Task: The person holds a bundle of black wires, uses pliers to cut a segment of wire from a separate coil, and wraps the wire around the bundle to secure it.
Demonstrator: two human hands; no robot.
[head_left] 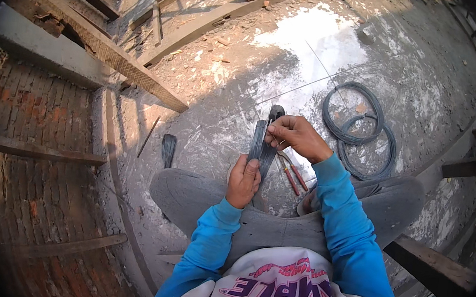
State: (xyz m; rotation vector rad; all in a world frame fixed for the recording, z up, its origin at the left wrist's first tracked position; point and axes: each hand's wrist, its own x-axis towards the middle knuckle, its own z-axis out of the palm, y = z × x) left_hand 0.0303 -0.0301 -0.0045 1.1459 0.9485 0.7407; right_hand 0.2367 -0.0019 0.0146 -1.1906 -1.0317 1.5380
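Observation:
My left hand (243,181) is wrapped round the lower part of a bundle of straight grey wires (257,142), which stands roughly upright in front of me. Against its right side is a darker wire bundle (277,113) with a rounded, bent upper end. My right hand (298,136) is closed in a pinch over the upper part of the bundles, its fingertips on the wires; single strands cannot be told apart there. Pliers with red handles (294,181) lie on the floor just right of the bundles, their jaws partly covered.
Two overlapping coils of grey wire (349,139) lie to the right. Another short wire bundle (168,151) rests near my left knee, by a thin stick (148,136). Wooden beams (102,51) and a brick surface (28,183) border the left; a dark timber (433,264) is at right.

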